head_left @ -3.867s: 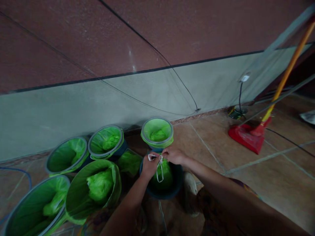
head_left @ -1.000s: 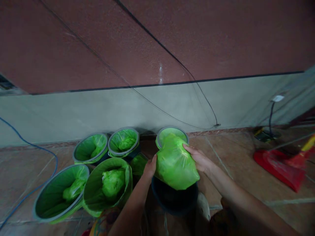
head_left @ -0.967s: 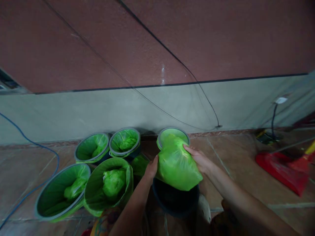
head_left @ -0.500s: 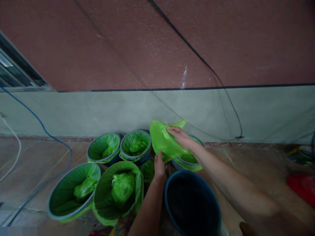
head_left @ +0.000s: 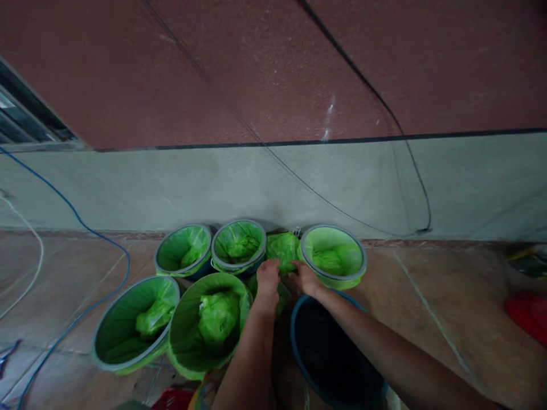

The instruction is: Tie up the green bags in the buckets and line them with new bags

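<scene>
A light-green plastic bag (head_left: 282, 249) hangs between my two hands, in the gap between two lined buckets by the wall. My left hand (head_left: 268, 278) is closed on the bag's near edge, fingers curled. At the right part of that edge, my right hand (head_left: 305, 278) pinches it; the fingertips are partly hidden. Below my right forearm stands a dark blue bucket (head_left: 333, 353) with no liner. Just behind it is a grey-rimmed bucket (head_left: 333, 229) lined with green plastic, with a crumpled green bundle inside.
Several more green-lined buckets stand to the left, among them a near one (head_left: 179, 336) beside my left forearm. A blue hose (head_left: 79, 219) runs across the tiled floor. A thin cable (head_left: 325, 200) hangs along the wall. A red object (head_left: 527, 319) lies far right.
My hands have brought the green bag down from in front of the right lined bucket and moved closer together. That bucket now shows fully. The view has shifted slightly.
</scene>
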`<state>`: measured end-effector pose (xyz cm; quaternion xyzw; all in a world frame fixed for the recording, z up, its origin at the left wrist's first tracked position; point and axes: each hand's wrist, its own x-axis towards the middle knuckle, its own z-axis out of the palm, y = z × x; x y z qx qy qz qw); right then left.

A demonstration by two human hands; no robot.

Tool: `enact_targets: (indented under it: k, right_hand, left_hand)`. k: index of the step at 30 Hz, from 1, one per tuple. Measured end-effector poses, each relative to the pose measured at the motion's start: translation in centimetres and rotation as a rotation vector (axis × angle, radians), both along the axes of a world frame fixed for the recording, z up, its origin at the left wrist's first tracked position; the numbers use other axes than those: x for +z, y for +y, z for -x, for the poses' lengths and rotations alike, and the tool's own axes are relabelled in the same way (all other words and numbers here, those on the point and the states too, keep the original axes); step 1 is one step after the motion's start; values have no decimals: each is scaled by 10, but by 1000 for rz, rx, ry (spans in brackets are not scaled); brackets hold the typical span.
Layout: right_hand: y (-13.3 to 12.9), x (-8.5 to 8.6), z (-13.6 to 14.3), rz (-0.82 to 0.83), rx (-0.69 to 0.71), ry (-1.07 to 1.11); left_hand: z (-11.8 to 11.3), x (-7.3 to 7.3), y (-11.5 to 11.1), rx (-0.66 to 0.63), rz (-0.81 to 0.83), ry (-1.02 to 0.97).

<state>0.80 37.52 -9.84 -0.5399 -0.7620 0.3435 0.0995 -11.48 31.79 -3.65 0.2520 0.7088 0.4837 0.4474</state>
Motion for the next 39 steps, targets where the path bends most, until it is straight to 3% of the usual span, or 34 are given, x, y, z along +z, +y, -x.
enact_targets:
  k: [3,6,11,14,17,21,24,27,29,31,35,39]
  right_hand:
    - [-37,-10,-11,59,19,-17]
    - [-62,-9,-19,57,90,-49]
    - [-68,1,-9,26,287,-155]
    - [-69,-9,16,6,472,-262]
    - [-80,-35,49,63,568,-370]
    - [-98,-72,83,149,506,-412]
    - [-91,-81,90,148,443,-398]
    - [-59,-68,82,100,164,-146]
    - [-33,-50,72,91,-120,178]
    - [-13,-29,62,125,-276,433]
    - [-1,1,50,157,-279,589]
    - [-9,6,45,134,-148,560]
  left_hand:
    - [2,38,-15,165,-67,-249]
    - [9,72,-34,235,-234,-330]
    - [31,102,-50,328,-355,-376]
    - [39,109,-51,333,-367,-396]
    - [44,113,-50,304,-369,-390]
    - [57,116,-49,323,-365,-391]
    - [68,116,-50,343,-363,-408]
    - [73,113,-51,356,-376,-420]
    - [73,111,-51,355,-384,-424]
    - [72,110,-51,350,-385,-429]
    - [68,109,-54,345,-378,-434]
    - [67,104,-52,314,-359,-387]
